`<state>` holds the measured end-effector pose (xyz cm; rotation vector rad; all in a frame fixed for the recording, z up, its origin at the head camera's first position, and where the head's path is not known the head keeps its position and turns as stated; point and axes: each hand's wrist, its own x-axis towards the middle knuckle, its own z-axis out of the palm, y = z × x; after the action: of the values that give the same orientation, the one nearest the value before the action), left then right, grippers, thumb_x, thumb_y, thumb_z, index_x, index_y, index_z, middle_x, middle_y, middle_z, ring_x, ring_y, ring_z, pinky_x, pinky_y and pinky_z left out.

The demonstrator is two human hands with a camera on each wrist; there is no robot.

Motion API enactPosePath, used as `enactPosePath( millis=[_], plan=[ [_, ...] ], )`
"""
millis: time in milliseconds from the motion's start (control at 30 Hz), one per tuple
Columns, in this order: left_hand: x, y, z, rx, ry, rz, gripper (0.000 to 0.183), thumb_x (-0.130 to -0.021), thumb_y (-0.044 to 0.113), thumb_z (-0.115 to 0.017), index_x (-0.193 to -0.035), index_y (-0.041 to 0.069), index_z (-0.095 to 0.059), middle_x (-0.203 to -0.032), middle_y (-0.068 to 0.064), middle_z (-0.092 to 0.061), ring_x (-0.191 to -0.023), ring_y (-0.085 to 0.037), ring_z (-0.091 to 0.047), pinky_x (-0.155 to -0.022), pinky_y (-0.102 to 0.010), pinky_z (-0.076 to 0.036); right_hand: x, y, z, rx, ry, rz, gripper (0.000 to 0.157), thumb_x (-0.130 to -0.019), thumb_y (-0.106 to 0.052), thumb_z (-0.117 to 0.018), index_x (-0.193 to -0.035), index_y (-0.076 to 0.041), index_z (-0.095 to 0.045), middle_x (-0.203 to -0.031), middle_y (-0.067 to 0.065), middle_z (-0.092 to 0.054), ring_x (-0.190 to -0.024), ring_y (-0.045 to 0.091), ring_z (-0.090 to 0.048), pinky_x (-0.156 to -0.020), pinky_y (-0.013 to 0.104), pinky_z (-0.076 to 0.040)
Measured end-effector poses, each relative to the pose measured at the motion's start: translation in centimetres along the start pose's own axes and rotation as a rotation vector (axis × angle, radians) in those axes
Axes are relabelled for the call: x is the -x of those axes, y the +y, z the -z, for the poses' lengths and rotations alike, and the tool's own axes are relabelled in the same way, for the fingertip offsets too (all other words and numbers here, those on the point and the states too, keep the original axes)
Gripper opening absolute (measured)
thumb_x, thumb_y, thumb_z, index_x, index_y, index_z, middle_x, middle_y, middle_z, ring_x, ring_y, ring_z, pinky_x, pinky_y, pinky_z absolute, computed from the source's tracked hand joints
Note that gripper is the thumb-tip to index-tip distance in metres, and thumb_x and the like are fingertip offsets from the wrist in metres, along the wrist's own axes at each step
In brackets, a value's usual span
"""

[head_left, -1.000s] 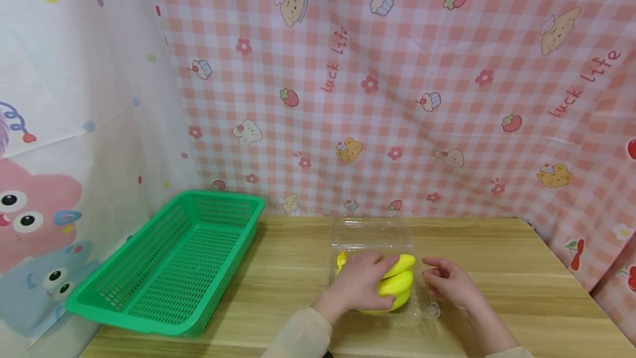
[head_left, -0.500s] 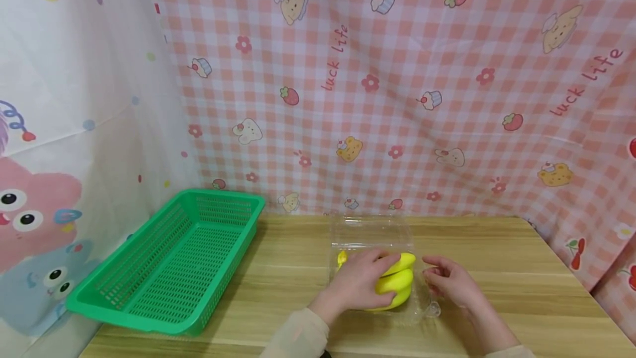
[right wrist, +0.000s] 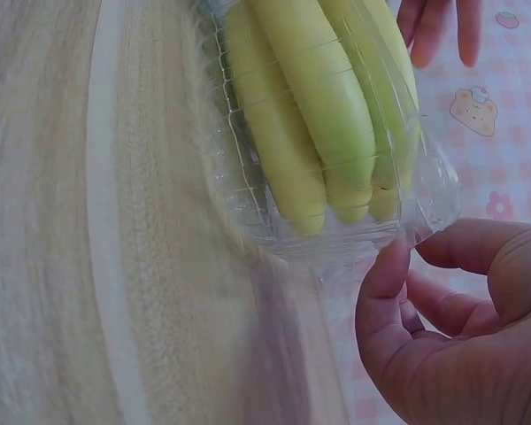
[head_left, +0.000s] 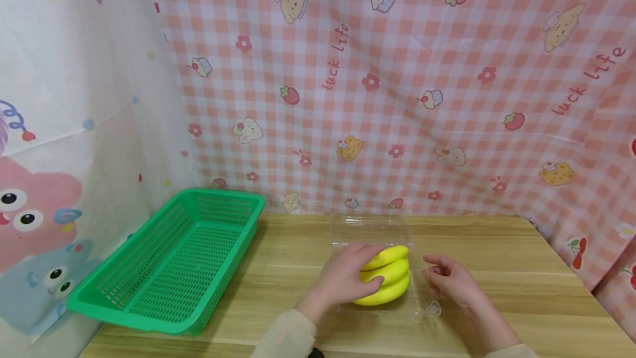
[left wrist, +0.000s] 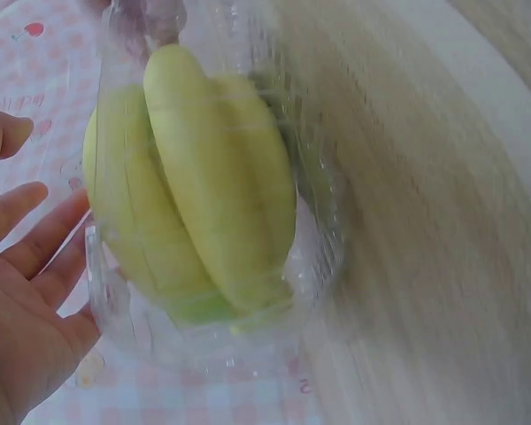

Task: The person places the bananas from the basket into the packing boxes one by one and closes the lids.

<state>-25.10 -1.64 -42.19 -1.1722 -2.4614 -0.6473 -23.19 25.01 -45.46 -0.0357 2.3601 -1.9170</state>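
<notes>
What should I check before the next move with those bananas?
1. Bananas inside the clear container: ok, seen through its wall.
2. Lid swung back: ok.
3. Left hand firmly gripping the bananas: cannot tell; its fingers look spread in the left wrist view.
4. Right hand steadying the container: ok, it seems to pinch the edge.
5. Green basket apart from both hands: ok.
</notes>
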Motion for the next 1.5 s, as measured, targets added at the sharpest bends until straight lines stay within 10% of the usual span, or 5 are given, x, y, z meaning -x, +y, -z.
enactPosePath(
  millis=[233,767,1200,1500],
  plan=[
    [0.5,-1.1,1.0,0.117,0.055,0.062,0.054,-0.086,0.025,-0.072,-0.136,0.011,-0.059,-0.119,-0.006,-0.068,-0.108,-0.018,-0.063,-0.093,-0.033,-0.051,0.1,-0.4,0.2,0.021,-0.003,0.004,0.051,-0.097,0.002,-0.054,-0.139,0.021,-0.032,-0.092,0.006,-0.053,-0.069,0.012,-0.050,-0.061,0.024,-0.050],
    [1.7,-4.7,2.5,0.516,0.249,0.444,0.044,-0.088,0.014,-0.071,-0.129,0.003,-0.062,-0.106,-0.010,-0.070,-0.093,-0.023,-0.066,-0.083,-0.042,-0.054,-1.0,-1.8,1.0,0.063,0.042,0.049,0.052,-0.101,-0.006,-0.054,-0.140,0.020,-0.033,-0.118,0.024,-0.054,-0.093,0.007,-0.053,-0.081,0.030,-0.057],
    [2.0,-7.2,1.9,0.656,0.275,0.706,0.046,-0.089,0.018,-0.073,-0.126,-0.006,-0.061,-0.108,-0.017,-0.068,-0.098,-0.029,-0.063,-0.085,-0.044,-0.055,-3.0,-2.3,1.9,0.077,0.029,0.059,0.053,-0.102,-0.010,-0.053,-0.140,0.021,-0.033,-0.129,0.036,-0.049,-0.100,0.015,-0.061,-0.086,0.034,-0.056],
    [1.6,-8.4,1.3,0.950,0.295,0.897,0.058,-0.091,0.022,-0.070,-0.134,-0.011,-0.050,-0.123,-0.026,-0.060,-0.101,-0.034,-0.064,-0.087,-0.048,-0.055,-4.2,-2.3,2.0,0.054,0.024,0.023,0.054,-0.104,-0.013,-0.050,-0.142,0.019,-0.029,-0.130,0.035,-0.047,-0.109,0.026,-0.060,-0.091,0.038,-0.054]
  ],
)
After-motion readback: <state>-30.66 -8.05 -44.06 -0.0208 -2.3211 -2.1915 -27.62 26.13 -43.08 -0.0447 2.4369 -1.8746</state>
